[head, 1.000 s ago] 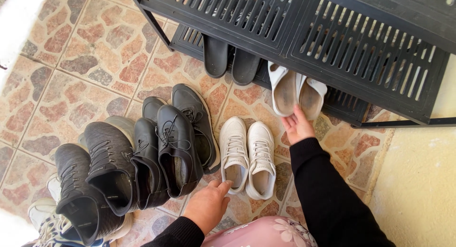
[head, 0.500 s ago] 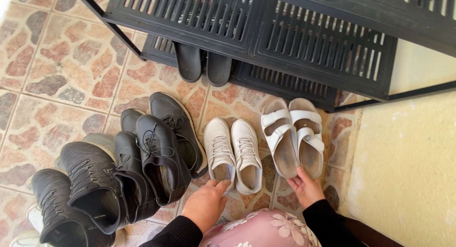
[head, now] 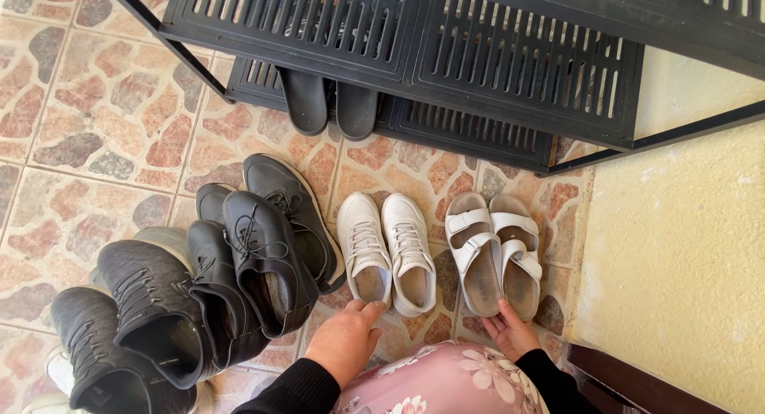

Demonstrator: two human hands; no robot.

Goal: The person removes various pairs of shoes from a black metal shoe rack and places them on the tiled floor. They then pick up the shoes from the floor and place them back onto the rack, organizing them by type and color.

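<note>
Gripping the heel ends of the white sandals point(head: 494, 255), the right hand point(head: 510, 332) has its fingers curled up against their back edges, a hold that suits sliding both along the floor as one pair. The sandals lie flat, side by side and touching, toes toward the black shoe rack point(head: 414, 71), just beyond the fingertips and near the cream wall point(head: 685, 255) at the right edge of the tiled floor point(head: 103, 127).

The left hand point(head: 347, 340) rests palm down with its fingers loosely together, the tips touching the heel of the white sneakers point(head: 386, 251); it closes on nothing that I can see. That pair sits just left of the sandals, set in the same direction.

Farther left, black lace-up shoes point(head: 267, 239) lie overlapping one another, and dark knit sneakers point(head: 135, 318) are heaped toward the lower left corner of the floor. A pair of dark slides point(head: 328, 107) juts out from the rack's bottom shelf.
</note>
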